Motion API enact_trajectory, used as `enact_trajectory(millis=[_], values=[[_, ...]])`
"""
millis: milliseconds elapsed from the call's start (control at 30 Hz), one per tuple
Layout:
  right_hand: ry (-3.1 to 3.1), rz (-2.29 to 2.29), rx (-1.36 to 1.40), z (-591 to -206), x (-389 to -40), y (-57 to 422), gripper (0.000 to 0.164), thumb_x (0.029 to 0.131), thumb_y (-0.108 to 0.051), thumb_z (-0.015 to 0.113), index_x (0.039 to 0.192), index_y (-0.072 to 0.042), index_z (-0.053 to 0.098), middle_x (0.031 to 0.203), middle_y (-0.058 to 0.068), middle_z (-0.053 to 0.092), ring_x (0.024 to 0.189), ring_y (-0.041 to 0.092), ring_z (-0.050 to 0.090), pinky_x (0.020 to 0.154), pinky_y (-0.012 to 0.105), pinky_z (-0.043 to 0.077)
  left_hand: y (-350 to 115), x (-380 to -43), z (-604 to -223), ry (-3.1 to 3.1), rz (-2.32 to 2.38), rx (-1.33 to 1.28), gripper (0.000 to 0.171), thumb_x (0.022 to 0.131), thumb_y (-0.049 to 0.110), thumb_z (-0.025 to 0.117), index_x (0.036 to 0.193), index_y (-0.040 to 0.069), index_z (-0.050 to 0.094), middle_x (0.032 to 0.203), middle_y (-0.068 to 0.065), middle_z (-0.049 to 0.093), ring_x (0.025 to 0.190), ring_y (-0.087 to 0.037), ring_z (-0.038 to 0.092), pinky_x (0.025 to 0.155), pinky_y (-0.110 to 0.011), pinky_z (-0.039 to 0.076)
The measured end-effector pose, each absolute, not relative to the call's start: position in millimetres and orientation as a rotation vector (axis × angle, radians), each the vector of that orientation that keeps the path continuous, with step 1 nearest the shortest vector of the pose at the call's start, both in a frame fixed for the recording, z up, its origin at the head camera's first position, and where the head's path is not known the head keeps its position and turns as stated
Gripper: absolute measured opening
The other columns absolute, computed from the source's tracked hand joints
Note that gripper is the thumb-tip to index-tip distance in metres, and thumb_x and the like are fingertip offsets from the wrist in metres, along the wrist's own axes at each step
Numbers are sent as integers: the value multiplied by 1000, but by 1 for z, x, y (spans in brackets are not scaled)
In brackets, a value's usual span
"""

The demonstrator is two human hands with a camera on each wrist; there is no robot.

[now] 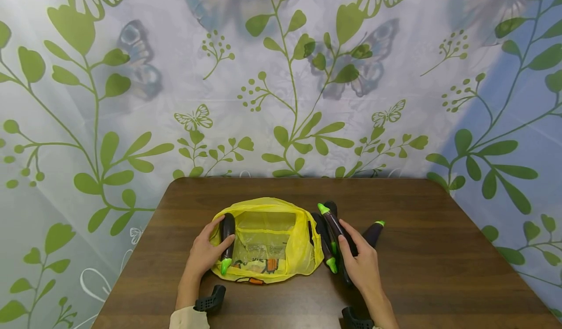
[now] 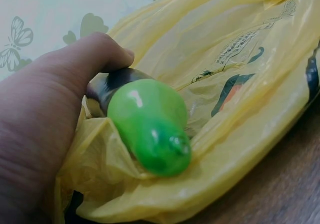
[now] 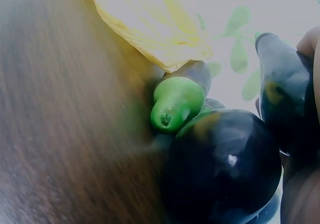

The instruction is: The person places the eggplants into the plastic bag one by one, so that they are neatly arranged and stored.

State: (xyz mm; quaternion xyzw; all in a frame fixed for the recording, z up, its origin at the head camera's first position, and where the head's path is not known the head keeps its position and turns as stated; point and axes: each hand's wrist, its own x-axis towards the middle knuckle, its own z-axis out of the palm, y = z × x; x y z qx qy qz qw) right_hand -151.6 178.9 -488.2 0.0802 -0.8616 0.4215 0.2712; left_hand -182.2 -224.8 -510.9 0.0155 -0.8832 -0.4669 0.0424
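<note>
Taking the bag's (image 1: 304,258) middle as the clock's centre, with twelve away from the person, one eggplant (image 1: 228,238) lies just within the open mouth at nine o'clock, its green cap pointing to six, while a cluster (image 1: 324,243) waits outside at three o'clock, the nearest touching or almost touching the yellow wall. Judged by that split, the work looks to be in its early part: one is at the mouth and several lie outside. A dark patch by the bag's three o'clock wall could be print or another eggplant; I cannot tell which. The left hand (image 1: 203,253) is curled on the first eggplant, thumb on its three o'clock side and fingers round toward nine, with only the eggplant's thickness between them; whether some film is pinched too is unclear. The right hand (image 1: 363,263) grips a second eggplant (image 1: 332,224) over the cluster, cap toward eleven, thumb and forefinger parted by its dark body; the other fingertips are hidden in the head view, and the right wrist view shows just part of the hand. A stray eggplant (image 1: 373,233) lies just beyond that hand, its cap toward one o'clock.
</note>
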Motion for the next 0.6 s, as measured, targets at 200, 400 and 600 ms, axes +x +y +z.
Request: enact_trajectory(millis=[200, 400, 600], values=[[-2347, 1136, 226, -488, -152, 177, 42, 102, -15, 66, 143, -21, 63, 139, 8, 67, 123, 30, 67, 99, -1, 31, -225, -182, -511, -2703, -1418, 49, 74, 94, 49, 74, 157, 25, 45, 162, -18, 39, 146, -47, 39, 114, -70, 33], [-2313, 1152, 328, -489, -153, 175, 40, 103, -12, 64, 141, -22, 64, 144, 7, 64, 130, 31, 61, 108, 2, 29, -225, -181, -511, -2704, -1412, 55, 74, 94, 49, 74, 157, 25, 45, 162, -18, 40, 145, -47, 40, 113, -69, 34], [-2297, 1152, 374, -490, -154, 174, 39, 103, -10, 63, 138, -26, 67, 146, 4, 62, 130, 33, 61, 108, 3, 28, -225, -181, -510, -2704, -1407, 59, 73, 94, 47, 74, 157, 24, 45, 162, -18, 40, 145, -47, 41, 114, -69, 34]])
